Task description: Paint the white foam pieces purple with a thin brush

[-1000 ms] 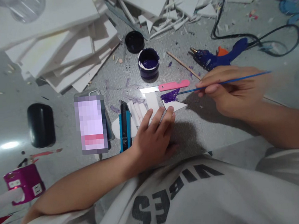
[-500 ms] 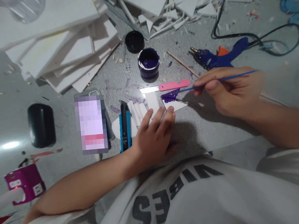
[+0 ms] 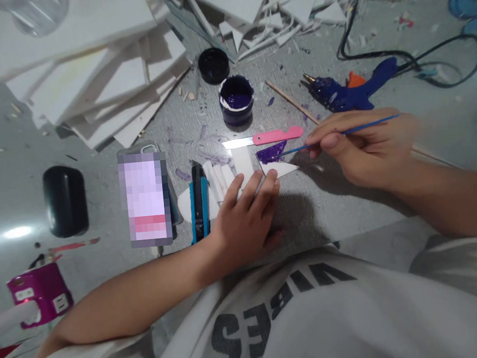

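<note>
My right hand (image 3: 356, 143) pinches a thin blue paintbrush (image 3: 371, 124), its tip at the purple-painted part of a small white triangular piece (image 3: 281, 167). That paint covers the upper left of the piece. My left hand (image 3: 248, 214) lies with fingers spread, a fingertip on the lower edge of the same piece and others over white strips (image 3: 243, 164). Just beyond lies a pink-handled knife (image 3: 277, 136) with its blade out. An open jar of purple paint (image 3: 237, 112) stands farther back, its black lid (image 3: 213, 66) behind it.
Left of my hand lie a blue cutter (image 3: 199, 204) and a phone (image 3: 147, 195) with a blurred screen. A blue glue gun (image 3: 343, 92) with a black cord and a wooden stick (image 3: 290, 102) lie at back right. White boards (image 3: 84, 86) and offcuts (image 3: 302, 6) fill the back.
The brush and my right hand have shifted slightly, the tip now lower along the paint's edge. Purple covers the piece's upper left more evenly. My left hand has stayed in place.
</note>
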`<state>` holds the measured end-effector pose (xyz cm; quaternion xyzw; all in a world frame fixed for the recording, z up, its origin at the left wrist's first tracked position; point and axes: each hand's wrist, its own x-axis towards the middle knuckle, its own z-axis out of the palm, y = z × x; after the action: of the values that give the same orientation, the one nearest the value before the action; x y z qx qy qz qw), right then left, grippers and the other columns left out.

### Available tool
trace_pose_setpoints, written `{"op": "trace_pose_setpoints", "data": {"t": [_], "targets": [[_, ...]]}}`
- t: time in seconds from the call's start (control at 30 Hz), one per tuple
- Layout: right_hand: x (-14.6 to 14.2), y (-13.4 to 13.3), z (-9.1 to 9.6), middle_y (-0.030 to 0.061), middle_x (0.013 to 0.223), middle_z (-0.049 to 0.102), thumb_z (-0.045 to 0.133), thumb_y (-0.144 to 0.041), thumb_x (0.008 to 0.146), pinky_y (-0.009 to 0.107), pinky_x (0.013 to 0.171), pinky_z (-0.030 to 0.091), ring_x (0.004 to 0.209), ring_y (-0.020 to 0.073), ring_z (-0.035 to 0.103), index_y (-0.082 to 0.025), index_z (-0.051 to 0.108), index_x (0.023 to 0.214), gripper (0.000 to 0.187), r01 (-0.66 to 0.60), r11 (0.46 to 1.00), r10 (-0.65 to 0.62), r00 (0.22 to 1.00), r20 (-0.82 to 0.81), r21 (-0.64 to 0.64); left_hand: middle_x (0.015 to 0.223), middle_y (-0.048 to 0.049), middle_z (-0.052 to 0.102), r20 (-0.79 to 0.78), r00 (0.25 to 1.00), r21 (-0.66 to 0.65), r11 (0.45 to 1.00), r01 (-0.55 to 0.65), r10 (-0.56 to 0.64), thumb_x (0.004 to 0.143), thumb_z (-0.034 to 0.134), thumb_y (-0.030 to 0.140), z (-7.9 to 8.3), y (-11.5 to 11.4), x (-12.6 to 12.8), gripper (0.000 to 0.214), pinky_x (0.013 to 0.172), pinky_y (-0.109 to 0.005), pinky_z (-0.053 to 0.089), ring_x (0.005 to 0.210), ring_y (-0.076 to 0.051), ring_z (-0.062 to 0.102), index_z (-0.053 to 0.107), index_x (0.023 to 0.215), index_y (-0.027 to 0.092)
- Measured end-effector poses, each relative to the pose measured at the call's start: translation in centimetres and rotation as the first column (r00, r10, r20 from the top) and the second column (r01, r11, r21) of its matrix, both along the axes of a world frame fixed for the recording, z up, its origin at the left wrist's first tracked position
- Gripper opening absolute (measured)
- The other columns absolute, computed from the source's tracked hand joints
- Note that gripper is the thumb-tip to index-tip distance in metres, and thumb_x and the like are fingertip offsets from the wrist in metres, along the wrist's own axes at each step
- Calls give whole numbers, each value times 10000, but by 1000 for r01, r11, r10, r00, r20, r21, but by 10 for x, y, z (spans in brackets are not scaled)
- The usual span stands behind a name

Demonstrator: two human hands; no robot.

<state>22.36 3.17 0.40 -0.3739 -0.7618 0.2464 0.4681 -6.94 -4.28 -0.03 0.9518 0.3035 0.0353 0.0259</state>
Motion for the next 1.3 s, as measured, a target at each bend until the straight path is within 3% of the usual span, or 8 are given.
{"op": "trace_pose_setpoints", "data": {"t": [0.2,0.5,0.67,0.9,1.0,1.13,1.3], "targets": [[-1,1,1,30,852,895,798,-367,1189,250,611,654,641,139,798,-262,965,1051,241,42,999,-42,999,-34,-8,1878,-254,648,12,1000,1,1000,5,-5,1177,667,670,1,0,1,904,1468,-554,417,1697,-426,634,640,1796,12],[4,2,3,25,830,868,769,-325,1207,263,637,667,678,146,816,-264,955,1104,221,-25,999,26,999,-26,22,1882,-260,642,-2,1000,-47,999,-12,12,1162,693,682,1,0,1,948,1480,-558,410,1713,-436,628,599,1838,24],[6,3,5,30,837,872,778,-257,1178,271,668,680,717,156,835,-265,948,1086,193,-63,996,59,996,64,62,1884,-263,637,-4,1000,-40,999,-12,12,1163,702,676,1,-1,1,939,1479,-552,407,1716,-432,623,608,1826,18],[9,2,9,19,920,912,763,-322,1197,318,710,726,776,186,873,-318,945,1115,200,-98,991,89,991,95,88,1893,-260,629,-14,1000,-61,998,-18,17,1161,701,678,2,-1,2,947,1486,-562,407,1731,-438,608,596,1842,29],[11,2,10,17,936,917,747,-281,1188,333,716,726,815,204,892,-326,937,1111,210,-69,990,50,988,145,123,1895,-261,627,-17,1000,-52,999,-9,9,1162,698,682,2,0,2,956,1483,-558,411,1730,-434,610,589,1843,19],[12,1,10,27,860,882,759,-314,1193,313,659,684,731,185,849,-306,937,1093,204,-19,991,12,999,52,132,1885,-262,638,-7,1000,-19,1000,-2,2,1188,658,682,1,0,1,929,1476,-564,408,1720,-432,623,607,1824,8],[11,1,15,4,943,917,724,-311,1207,312,707,730,786,182,886,-333,917,1126,210,-133,984,113,981,160,119,1896,-261,625,-12,1000,-47,999,-4,3,1177,677,679,2,0,1,941,1486,-574,408,1736,-439,604,593,1841,16]]}}
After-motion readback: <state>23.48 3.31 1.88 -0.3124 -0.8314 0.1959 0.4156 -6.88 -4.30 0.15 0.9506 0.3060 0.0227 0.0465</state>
